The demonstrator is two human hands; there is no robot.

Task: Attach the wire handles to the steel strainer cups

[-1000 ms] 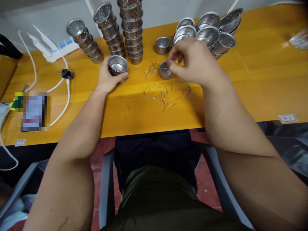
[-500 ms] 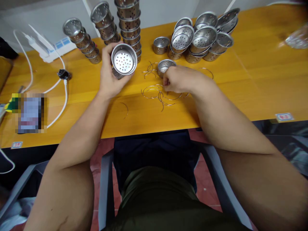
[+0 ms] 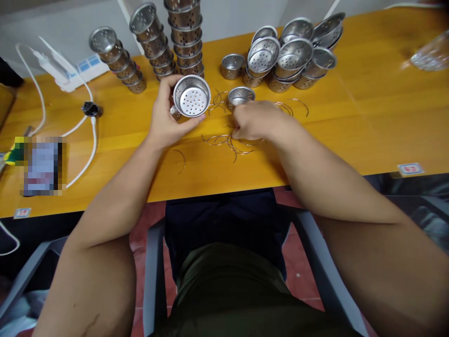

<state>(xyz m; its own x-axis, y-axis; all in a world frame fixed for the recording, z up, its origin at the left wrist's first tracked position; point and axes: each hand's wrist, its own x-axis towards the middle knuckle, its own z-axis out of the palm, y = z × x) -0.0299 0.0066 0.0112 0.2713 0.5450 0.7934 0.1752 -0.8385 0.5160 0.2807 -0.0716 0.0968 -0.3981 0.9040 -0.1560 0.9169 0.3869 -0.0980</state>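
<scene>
My left hand (image 3: pixel 166 114) is wrapped round a perforated metal strainer cup (image 3: pixel 192 97), held above the table and tilted so its open mouth and holed base face me. With its fingers drawn together and pointing down, my right hand (image 3: pixel 257 120) is at a loose pile of thin curved wires (image 3: pixel 233 142). Whatever lies between those fingertips is hidden. Just behind the right hand a small strainer cup (image 3: pixel 241 95) stands upright, partly covered by the knuckles. More curved wires (image 3: pixel 218 100) lie between the two hands, and a single wire (image 3: pixel 182 160) rests nearer the front edge.
Stacks of strainer cups (image 3: pixel 187 42) stand at the back left, and a cluster of nested cups (image 3: pixel 294 56) at the back right. On the left are a power strip (image 3: pixel 80 72), white cables and a blurred-out phone (image 3: pixel 44 166). A clear plastic bag (image 3: pixel 433 54) lies far right.
My left hand has moved right with the strainer cup, bringing it closer to my right hand. My right hand has shifted slightly left and down, its fingertips now at the wires.
</scene>
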